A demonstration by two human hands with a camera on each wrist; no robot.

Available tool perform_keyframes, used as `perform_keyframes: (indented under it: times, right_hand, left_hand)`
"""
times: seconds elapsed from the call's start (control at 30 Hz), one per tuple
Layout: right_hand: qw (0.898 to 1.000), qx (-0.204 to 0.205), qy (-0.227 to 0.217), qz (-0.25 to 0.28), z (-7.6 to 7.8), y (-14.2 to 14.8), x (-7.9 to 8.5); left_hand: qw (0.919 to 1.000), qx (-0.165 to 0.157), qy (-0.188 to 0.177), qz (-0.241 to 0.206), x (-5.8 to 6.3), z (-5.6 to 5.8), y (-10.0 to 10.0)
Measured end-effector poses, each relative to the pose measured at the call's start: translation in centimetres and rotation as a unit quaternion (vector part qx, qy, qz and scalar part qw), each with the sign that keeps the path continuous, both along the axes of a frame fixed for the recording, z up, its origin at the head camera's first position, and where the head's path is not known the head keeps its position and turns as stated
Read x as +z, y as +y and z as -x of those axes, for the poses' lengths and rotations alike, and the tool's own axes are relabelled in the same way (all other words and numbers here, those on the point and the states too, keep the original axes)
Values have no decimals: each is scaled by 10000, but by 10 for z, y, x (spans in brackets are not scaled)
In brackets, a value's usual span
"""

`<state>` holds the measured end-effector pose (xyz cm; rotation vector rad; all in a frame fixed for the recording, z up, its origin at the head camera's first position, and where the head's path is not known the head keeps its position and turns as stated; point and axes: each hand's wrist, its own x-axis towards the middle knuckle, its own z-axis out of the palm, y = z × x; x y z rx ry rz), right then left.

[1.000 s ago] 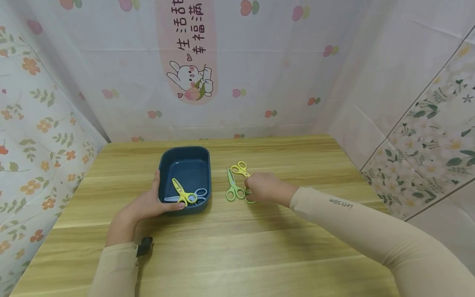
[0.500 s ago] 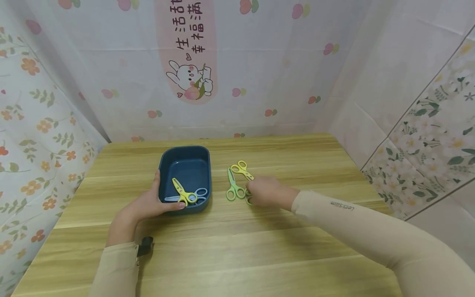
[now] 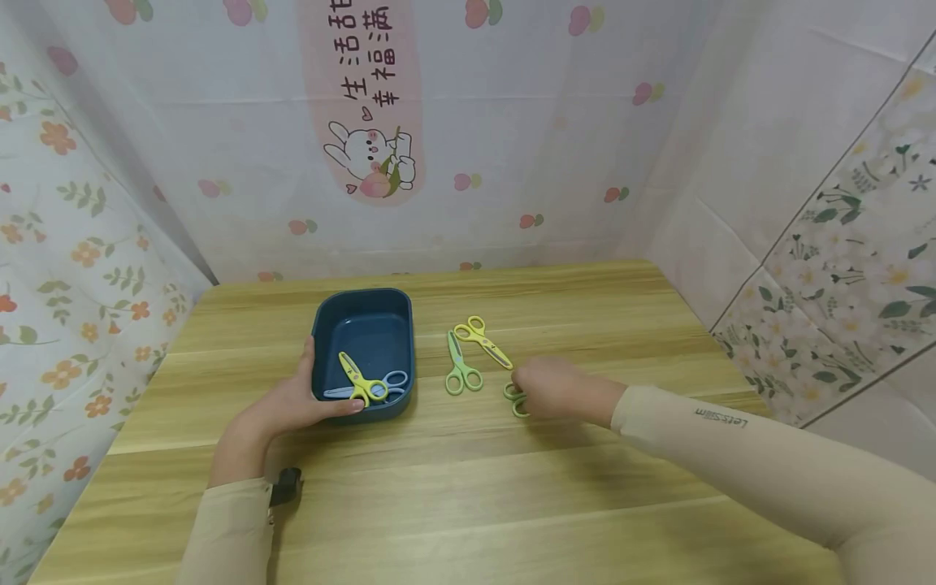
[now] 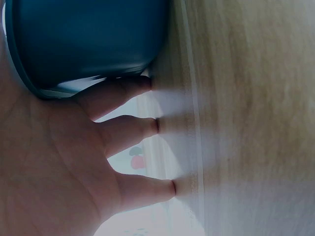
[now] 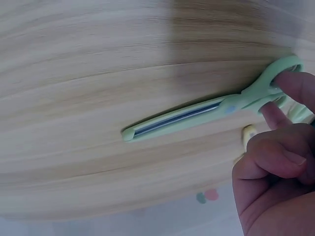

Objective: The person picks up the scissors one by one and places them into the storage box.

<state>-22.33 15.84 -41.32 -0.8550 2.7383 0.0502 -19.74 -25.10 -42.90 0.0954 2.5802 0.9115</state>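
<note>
Left hand (image 3: 292, 400) cupped against the near-left corner of a dark blue tray (image 3: 363, 307), thumb up along its left wall, fingers (image 4: 129, 131) straight and spread along its near wall, tips down on the tabletop (image 3: 468, 496) — pressing, not curling round anything. In the tray's near end, yellow-handled scissors (image 3: 354, 379) lying across a grey-blue-handled pair (image 3: 380, 385), both flat on the tray floor. Right hand (image 3: 557, 388) low on the tabletop to the right of the tray, fingers curled and pinched on the handle loops of pale green scissors (image 5: 197, 114); in the wrist view, blades shut and lying flat on the wood, pointing away from the hand, one fingertip hooked over the outer loop; in the head view only the green loops (image 3: 516, 398) showing at the hand's near-left edge. Just left of that hand and apart from it, a second green pair (image 3: 461, 367) with loops toward the near side, and beside it, farther back, a yellow pair (image 3: 483, 341) lying slantwise — their handle and blade ends close together, touching or not cannot be told. Beige sleeves on both forearms, small lettering on the right one. Flower- and fruit-patterned sheets standing on the left, far and right sides of the tabletop, a rabbit picture on the far one.
</note>
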Motion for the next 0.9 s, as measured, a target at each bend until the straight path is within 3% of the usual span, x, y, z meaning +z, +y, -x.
perform_keyframes:
  times: [0.13,0.5,0.7,0.9]
  right_hand:
    - [9997,-212,-73,-68,-2,15,2]
    - [9960,-801,277,-278,1,53,-1]
    - [9925,-1056,353,-507,10,67,3]
    - [9916,-1173,141,-533,19,71,1]
  left_hand:
    - [10000,9,-18,53,1,-1,1]
    - [9999,17,-38,-95,-1,0,0]
    - [9997,24,-38,-244,-2,1,0]
    - [9994,37,-30,-338,-3,2,-1]
